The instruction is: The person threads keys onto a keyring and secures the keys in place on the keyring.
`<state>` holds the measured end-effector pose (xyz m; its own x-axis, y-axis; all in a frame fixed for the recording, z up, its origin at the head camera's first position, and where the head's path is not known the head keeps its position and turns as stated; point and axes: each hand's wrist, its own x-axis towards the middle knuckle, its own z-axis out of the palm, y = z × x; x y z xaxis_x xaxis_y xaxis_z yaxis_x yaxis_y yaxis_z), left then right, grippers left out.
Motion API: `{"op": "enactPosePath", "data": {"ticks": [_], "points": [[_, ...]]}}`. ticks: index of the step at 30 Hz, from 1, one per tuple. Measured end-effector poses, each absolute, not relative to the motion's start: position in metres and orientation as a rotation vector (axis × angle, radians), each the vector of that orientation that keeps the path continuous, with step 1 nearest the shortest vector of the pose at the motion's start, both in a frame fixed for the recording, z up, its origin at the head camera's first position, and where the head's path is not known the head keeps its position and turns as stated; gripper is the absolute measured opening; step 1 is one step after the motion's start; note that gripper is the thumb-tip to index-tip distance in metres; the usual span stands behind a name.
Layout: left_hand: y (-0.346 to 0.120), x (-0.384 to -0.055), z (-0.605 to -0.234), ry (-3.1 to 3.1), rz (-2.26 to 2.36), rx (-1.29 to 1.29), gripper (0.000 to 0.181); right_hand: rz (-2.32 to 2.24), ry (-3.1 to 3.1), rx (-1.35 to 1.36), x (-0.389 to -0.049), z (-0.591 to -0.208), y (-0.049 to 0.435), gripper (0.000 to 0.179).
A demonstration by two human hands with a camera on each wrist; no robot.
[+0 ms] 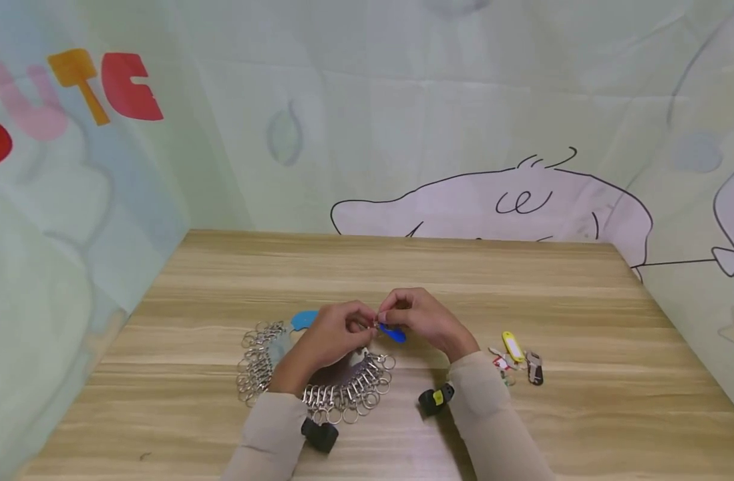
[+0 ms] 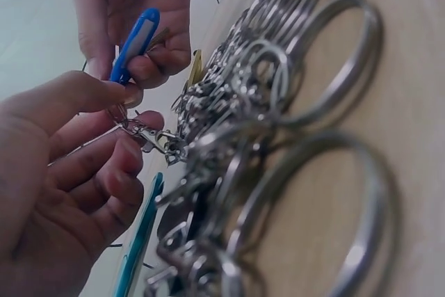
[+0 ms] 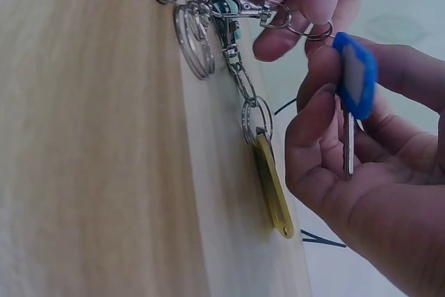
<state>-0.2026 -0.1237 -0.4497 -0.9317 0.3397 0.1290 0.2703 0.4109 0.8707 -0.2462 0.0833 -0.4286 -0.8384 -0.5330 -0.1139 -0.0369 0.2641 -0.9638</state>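
Observation:
My right hand (image 1: 423,321) pinches a blue key tag (image 3: 356,74), and a metal key (image 3: 349,140) hangs down beside it. Close by, my left hand (image 1: 336,334) grips a small split ring (image 3: 311,30) between thumb and fingers. That ring joins a silver swivel clasp (image 3: 240,6), which leads back to a bunch of clasps and key rings (image 1: 348,394) around and under the left forearm. A yellow tag (image 3: 274,186) hangs from another ring and short chain in the right wrist view. Fingers partly cover where the tag meets its ring.
On the wooden table (image 1: 559,287), right of the hands, lie another yellow key tag (image 1: 512,347), a dark-headed key (image 1: 534,368) and small red-and-white pieces (image 1: 502,361). A light blue flat piece (image 1: 303,320) sits behind the left hand. Printed cloth (image 1: 367,133) hangs around the table.

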Motion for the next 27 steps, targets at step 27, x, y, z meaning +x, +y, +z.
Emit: {"op": "enactPosePath", "data": {"ticks": [27], "points": [[-0.1257, -0.2039, -0.4481, 2.601, 1.490, 0.509, 0.041, -1.629, 2.093, -0.494, -0.2452, -0.4259, 0.0823, 0.008]]}}
